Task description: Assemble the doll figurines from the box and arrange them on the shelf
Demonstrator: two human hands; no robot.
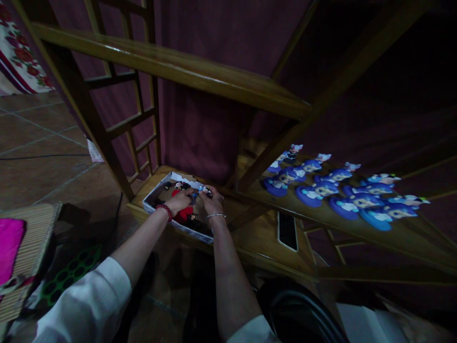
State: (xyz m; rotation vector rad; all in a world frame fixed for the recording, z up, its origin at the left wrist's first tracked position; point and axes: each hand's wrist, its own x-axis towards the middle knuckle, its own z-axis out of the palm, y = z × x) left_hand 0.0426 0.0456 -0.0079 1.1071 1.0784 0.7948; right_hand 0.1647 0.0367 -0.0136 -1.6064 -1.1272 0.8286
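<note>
watching through the head camera, i see both hands inside a shallow white box (157, 188) that sits on the lower wooden shelf (253, 234). my right grip (213, 202), wearing a silver bracelet (216, 216) at the wrist, is pinched around a small figurine (204, 190) with a white and blue head, which is held over the box near its back wall. my left grip (179, 203), with red beads (169, 211) at the wrist, reaches in just beside it with fingers bent; i cannot tell whether it is clasping anything. red pieces (183, 214) and dark-haired figures (181, 185) lie in the box around the hands.

to the right, a phone (287, 231) lies flat on the same shelf, apart from the box. above it, a raised shelf (321, 215) carries rows of blue-haired figurines (321, 189) on round bases. behind the stand i see a purple curtain (207, 128). far left, a bright pink cloth (10, 245) lies on a ribbed surface (39, 238), and near that is a green rack (71, 274) with round holes.
</note>
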